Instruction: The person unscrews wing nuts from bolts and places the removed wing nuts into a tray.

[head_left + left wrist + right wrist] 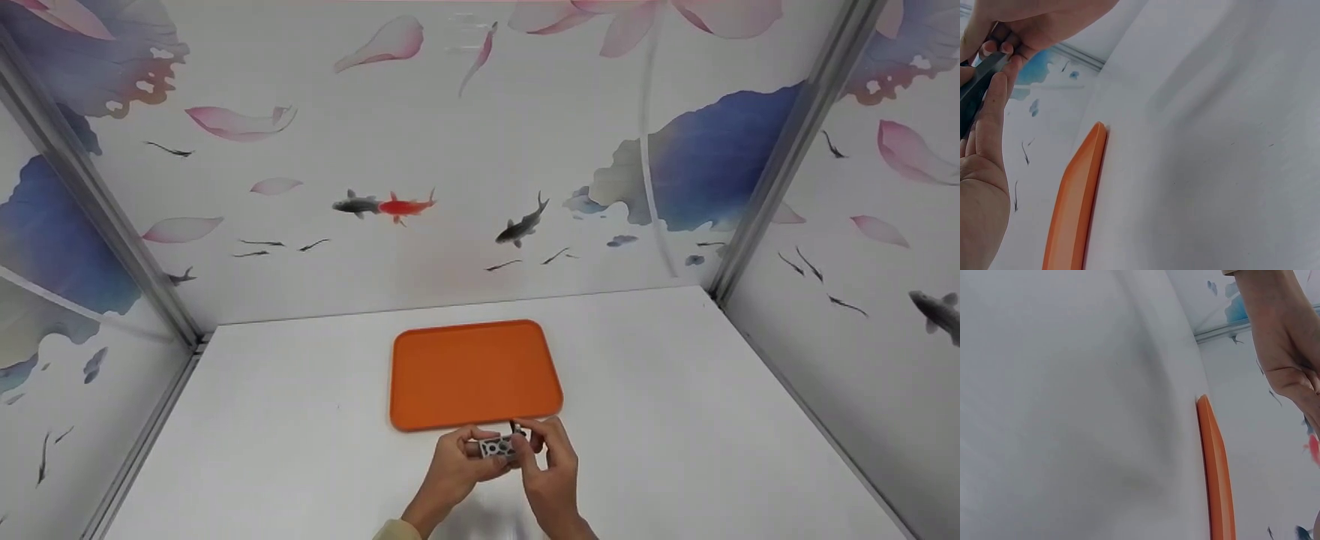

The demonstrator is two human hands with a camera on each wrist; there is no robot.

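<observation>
In the head view, both hands hold a small grey block-like piece (496,448) with dark round marks or holes on its face, just in front of the orange tray (476,375). The left hand (457,463) grips its left end between thumb and fingers. At the other end, the right hand (551,469) pinches it, near a small dark part (515,427) that sticks up. The left wrist view shows the piece edge-on as a dark flat shape (979,84) among the fingers. Its exact kind is unclear. Only part of one hand (1289,354) appears in the right wrist view.
The tray lies flat on a white table (660,405), its raised rim showing in both wrist views. White panels (465,150) printed with fish, petals and blue leaves enclose the back and sides, joined by metal corner posts (795,150).
</observation>
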